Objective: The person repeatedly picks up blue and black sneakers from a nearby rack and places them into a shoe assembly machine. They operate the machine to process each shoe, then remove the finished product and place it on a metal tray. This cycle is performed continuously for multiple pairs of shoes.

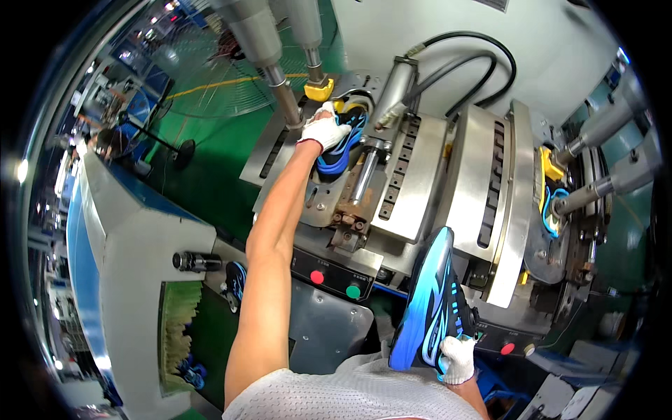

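Shoe in black and blue (432, 301) rises at the lower middle, its toe pointing away from the person and its blue sole side turned to the left. The gloved right hand (458, 358) has it by the rear of the upper, at the near end; its fingers are curled in on that part, while the toe end stretches well beyond them.

Second shoe (344, 143), also black and blue, lies farther off in the machine's left station, its blue heel end nearer the person. The gloved left hand (325, 131) lies against its left side, with the thumb reaching onto the upper; whether the fingers grip it or only rest there, I cannot tell.

Just beyond that hand is a yellow block (318, 90) under a metal rod. A silver cylinder (399, 91) stands to the right of this shoe. Nearer the person, a front panel carries a red button (317, 277) and a green button (353, 291). At the machine's right station, a partly hidden blue-edged shoe (555, 210) sits beside another yellow block (551, 165).
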Motion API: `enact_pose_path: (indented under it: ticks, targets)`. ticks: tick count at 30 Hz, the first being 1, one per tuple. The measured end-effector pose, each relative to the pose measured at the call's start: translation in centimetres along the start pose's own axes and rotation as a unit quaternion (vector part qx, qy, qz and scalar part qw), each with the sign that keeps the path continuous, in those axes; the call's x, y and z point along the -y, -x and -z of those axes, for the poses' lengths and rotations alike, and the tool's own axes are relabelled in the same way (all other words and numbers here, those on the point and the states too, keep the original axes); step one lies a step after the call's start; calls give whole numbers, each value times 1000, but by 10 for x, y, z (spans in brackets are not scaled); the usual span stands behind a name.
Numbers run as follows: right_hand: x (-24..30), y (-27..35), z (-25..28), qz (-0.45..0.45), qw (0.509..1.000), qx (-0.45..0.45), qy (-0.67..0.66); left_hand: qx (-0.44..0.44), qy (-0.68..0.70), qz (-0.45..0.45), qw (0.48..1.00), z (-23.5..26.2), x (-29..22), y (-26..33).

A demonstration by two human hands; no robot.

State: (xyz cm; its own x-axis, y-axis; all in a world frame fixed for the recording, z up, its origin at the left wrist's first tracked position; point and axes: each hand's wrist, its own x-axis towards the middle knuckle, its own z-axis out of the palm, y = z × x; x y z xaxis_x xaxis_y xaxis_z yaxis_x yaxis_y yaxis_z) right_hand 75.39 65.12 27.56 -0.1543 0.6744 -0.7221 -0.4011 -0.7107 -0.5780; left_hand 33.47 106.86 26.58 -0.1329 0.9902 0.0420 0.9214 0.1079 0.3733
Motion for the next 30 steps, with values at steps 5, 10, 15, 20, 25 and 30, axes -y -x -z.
enact_pose_path:
  ticks: [5, 10, 15, 20, 25, 30]
  targets:
    - [12, -12, -31, 137, 991, -2, -11, -104, 50, 33, 993, 91, -15, 112]
    - [44, -48, -128, 147, 988, 42, -16, -222, 234, 26, 946, 120, 12, 280]
    - [104, -145, -309, 124, 955, 270, -24, -269, 200, 142, 931, 77, 81, 454]
    - [147, -335, -369, 203, 931, 40, 299, -262, 124, 366, 884, -7, 111, 587]
    - [139, -445, -375, 427, 503, -174, 731, -221, 81, 541, 808, -80, 110, 679]
    - [121, -479, -401, 292, 250, -37, 922, -303, 25, 616, 727, -150, 66, 758]
